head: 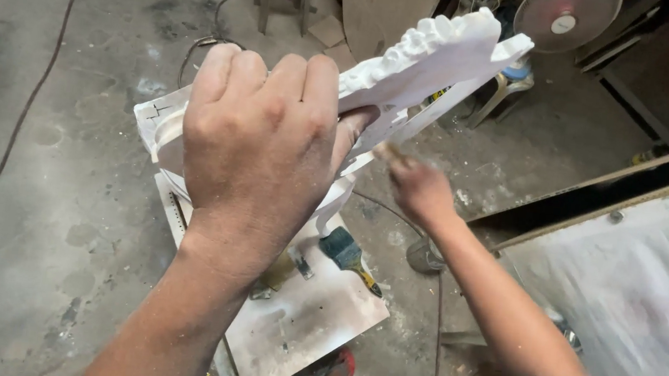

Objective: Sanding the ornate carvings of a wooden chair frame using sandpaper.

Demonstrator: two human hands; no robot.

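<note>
A person's left hand (261, 133) clamps its fingers around a white carved ornament (433, 56), held tilted in the air above a paint-smeared board (312, 311) on the concrete floor (58, 182). The right hand (418, 187), blurred, pinches a small pale piece against the carving's underside, seemingly sanding. A blue-bristled brush (348, 254) lies near the board's right edge. No container shows clearly.

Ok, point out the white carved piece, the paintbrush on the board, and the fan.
white carved piece (442, 57), head view, on its flat face near the bumpy top edge
paintbrush (344, 250), head view, on its dark bristles
fan (566, 17), head view, on the round grille
</note>
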